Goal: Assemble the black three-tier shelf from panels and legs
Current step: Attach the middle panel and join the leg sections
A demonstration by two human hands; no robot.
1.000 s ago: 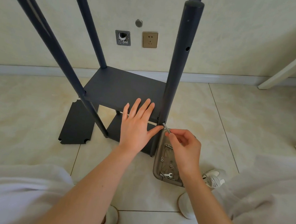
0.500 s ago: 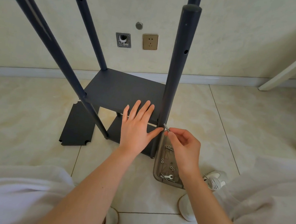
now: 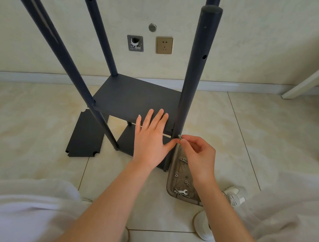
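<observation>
Head view is looking down past white-clad knees (image 3: 18, 215), and I am reading the scene outward from there. A white shoe (image 3: 202, 226) is resting on the pale tiled floor (image 3: 266, 136). Just beyond it a translucent grey plastic tray (image 3: 169, 185) is lying beside the frame, carrying washers (image 3: 186, 182) and a small flat metal spanner (image 3: 183, 192); I am judging that it is sitting there so the hardware is within easy reach. The right hand (image 3: 199, 157) is hovering over the tray's far end, thumb and forefinger pinching a small grey metal screw (image 3: 179, 136). The screw's tip is meeting the nearest round black leg (image 3: 197, 67) at the level of the panel's edge, apparently going into a hole there, though the hole itself is hidden. The left hand (image 3: 152, 139) is lying flat, fingers straight and spread, on the raised rectangular black shelf panel (image 3: 133, 100), its thumb reaching just beside the screw. I am taking this as bracing, pressing the panel level so that it is lining up with the leg. Beneath it a second black panel (image 3: 127, 143) is sitting low between the legs, and a loose black panel with notched corners (image 3: 86, 135) is lying on the tiles to the left, not yet fitted. Further off, three more black legs (image 3: 56, 49) are rising, and a brass-coloured wall socket (image 3: 164, 45) is showing on the cream wall (image 3: 271, 43).
</observation>
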